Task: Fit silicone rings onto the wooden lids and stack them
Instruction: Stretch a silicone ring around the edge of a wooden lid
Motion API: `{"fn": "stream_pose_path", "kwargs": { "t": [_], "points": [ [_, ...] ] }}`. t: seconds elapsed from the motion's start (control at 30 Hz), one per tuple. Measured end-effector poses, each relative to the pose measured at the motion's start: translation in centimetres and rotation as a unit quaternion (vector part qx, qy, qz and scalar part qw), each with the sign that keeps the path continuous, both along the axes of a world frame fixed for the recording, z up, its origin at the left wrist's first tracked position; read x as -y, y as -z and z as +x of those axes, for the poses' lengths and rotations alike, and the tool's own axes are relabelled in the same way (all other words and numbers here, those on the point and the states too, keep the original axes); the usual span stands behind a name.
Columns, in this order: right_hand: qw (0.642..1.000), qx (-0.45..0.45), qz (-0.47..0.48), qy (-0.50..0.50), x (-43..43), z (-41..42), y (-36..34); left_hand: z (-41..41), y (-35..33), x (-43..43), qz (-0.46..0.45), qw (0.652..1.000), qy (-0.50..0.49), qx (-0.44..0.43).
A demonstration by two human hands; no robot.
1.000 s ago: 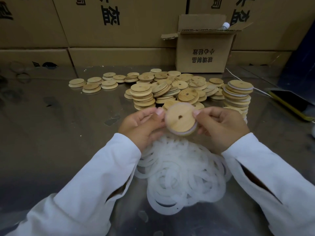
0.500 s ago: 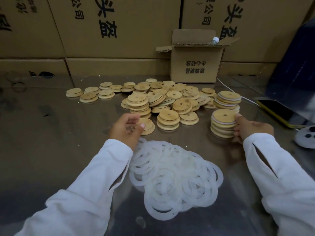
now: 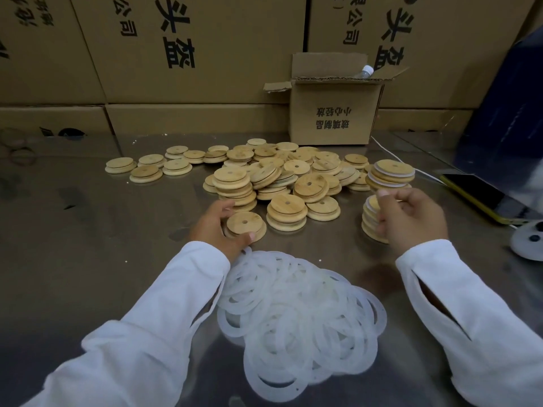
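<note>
My left hand grips a single wooden lid with a centre hole; the lid lies flat on the metal table, just beyond the heap of white silicone rings. My right hand is at a short stack of ringed lids on the right, thumb above its top lid, fingers loosely curled beside it, holding nothing. A taller ringed stack stands just behind. Bare lids lie piled and scattered across the middle of the table.
An opened cardboard box with a bottle in it stands behind the lids, in front of a wall of large cartons. A phone in a yellow case, a white cable and a white round object lie at the right.
Both hands held a ringed lid over the rings. My right hand set it on the right stack and has lifted slightly. My left hand reached forward and took hold of a bare lid.
</note>
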State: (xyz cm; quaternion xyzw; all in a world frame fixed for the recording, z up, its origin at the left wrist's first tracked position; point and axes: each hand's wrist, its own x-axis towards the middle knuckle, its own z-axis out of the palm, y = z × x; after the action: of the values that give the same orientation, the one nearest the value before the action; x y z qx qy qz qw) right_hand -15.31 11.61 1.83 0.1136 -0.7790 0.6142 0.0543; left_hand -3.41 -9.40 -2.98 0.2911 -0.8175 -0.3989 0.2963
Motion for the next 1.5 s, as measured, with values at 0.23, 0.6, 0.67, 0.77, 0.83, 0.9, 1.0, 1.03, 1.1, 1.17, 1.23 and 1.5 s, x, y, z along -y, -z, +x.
{"fn": "stream_pose_path", "kwargs": {
  "t": [0.23, 0.6, 0.67, 0.77, 0.83, 0.9, 1.0, 1.03, 1.1, 1.17, 1.23, 1.5],
  "points": [
    [0.999, -0.038, -0.021, -0.031, 0.3, 1.1, 0.1, 1.1, -2.0, -1.4, -0.034, 0.994, -0.058, -0.092],
    [0.947, 0.029, -0.111, -0.299, 2.3, 4.8, 0.5, 3.4, -4.5, -8.2, -0.23, 0.948, 0.154, -0.157],
    [0.945, 0.035, -0.108, -0.306, 2.3, 4.8, 0.6, 3.2, -4.5, -7.9, -0.133, 0.964, 0.177, -0.145],
    [0.937, 0.036, -0.111, -0.329, 2.4, 5.2, 0.7, 3.0, -4.6, -7.4, 0.084, 0.97, 0.18, -0.138],
    [0.929, 0.032, -0.11, -0.352, 2.5, 5.5, 0.9, 2.9, -4.5, -6.9, 0.153, 0.963, 0.191, -0.117],
    [0.926, 0.018, -0.096, -0.365, 2.5, 5.9, 1.0, 2.9, -4.3, -6.6, 0.181, 0.958, 0.197, -0.106],
    [0.94, -0.011, -0.071, -0.333, 2.7, 5.7, 1.2, 2.8, -4.1, -6.3, 0.251, 0.94, 0.181, -0.143],
    [0.95, -0.02, -0.054, -0.306, 2.7, 5.4, 1.3, 2.8, -4.1, -6.1, 0.28, 0.932, 0.169, -0.157],
    [0.965, -0.061, 0.041, -0.252, 2.5, 4.6, 1.7, 2.7, -4.2, -5.5, 0.338, 0.911, 0.145, -0.186],
    [0.96, -0.065, 0.148, -0.23, 2.2, 4.0, 2.0, 2.7, -4.2, -5.2, 0.386, 0.89, 0.128, -0.205],
    [0.95, -0.025, 0.204, -0.236, 2.0, 3.9, 2.2, 2.6, -4.1, -5.2, 0.411, 0.879, 0.122, -0.21],
    [0.935, 0.022, 0.235, -0.263, 2.0, 4.5, 1.6, 2.6, -3.5, -4.9, 0.406, 0.882, 0.137, -0.194]
  ]
}}
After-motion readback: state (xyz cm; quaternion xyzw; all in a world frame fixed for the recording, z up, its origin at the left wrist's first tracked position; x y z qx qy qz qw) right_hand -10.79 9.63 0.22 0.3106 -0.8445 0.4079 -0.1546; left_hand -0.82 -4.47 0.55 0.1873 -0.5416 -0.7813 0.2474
